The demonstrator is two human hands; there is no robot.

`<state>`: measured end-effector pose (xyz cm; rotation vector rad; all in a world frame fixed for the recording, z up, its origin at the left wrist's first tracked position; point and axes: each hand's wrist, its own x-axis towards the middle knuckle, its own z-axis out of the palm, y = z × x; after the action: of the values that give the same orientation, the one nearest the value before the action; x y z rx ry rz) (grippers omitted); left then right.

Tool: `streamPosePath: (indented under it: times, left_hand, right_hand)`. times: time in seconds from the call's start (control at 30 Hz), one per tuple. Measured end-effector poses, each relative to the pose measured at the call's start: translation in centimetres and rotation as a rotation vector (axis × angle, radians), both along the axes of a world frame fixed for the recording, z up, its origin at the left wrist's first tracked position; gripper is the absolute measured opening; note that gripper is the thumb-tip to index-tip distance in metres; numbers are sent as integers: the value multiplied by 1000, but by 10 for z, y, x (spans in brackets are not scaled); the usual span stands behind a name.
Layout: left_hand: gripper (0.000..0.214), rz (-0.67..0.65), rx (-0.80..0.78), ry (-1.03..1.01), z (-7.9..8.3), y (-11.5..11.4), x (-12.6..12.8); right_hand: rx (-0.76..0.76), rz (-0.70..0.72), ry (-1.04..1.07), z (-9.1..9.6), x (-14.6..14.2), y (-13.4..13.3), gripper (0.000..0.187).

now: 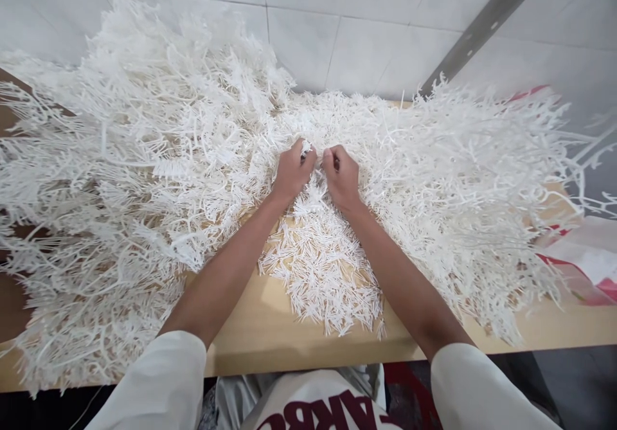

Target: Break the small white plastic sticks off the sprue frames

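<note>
Fingers of the left hand (292,171) curl shut around a small white plastic piece (306,150); fingers of the right hand (340,174) close in a fist just beside it, knuckles nearly touching the left. Whether the right grips the same piece or a neighbouring stem is hidden by the thumb.

The piece sits at the near edge of the branch heap, above a spread of small loose sticks (322,269) lying on the worktop (250,327) between the forearms.

Left and right of the hands: big tangled heaps of white plastic branches (144,160), piled high, some overhanging the worktop's edges. A red and white bag (578,263) lies at the far right.

Risks, as judged:
- Branches interlock; a pull on one stem may drag neighbours and topple part of a heap onto the sorted sticks.
- Loose sticks reach close to the near edge; a forearm sweep could brush them off onto the lap.
- Thin stems look brittle; a twist in the wrong place may snap one unevenly.
- The overhanging left heap may slide off if jostled.
</note>
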<state>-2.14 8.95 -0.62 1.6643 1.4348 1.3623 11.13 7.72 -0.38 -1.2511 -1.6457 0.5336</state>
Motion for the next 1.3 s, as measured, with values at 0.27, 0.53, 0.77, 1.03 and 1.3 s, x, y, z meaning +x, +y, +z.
streamPosePath:
  times: [0.27,0.53,0.77,1.03,1.3]
  left_hand:
    - [21,-160,-4,-101,1,-2,0]
    - [21,-105,-21,-168,2,-3,1]
    - [37,-184,-19,-230,5,3,-3]
    - [40,-196,63,-150,32,7,-17]
    - [38,-329,-5,-93,66,-6,-21]
  right_hand:
    - [42,-7,141,4,5,6,37]
    - [-76,66,167,3,2,5,32]
    - [-48,47,295,5,2,5,34]
    - [-278,198,273,32,14,12,44]
    - [-151,332,91,80,28,2,38]
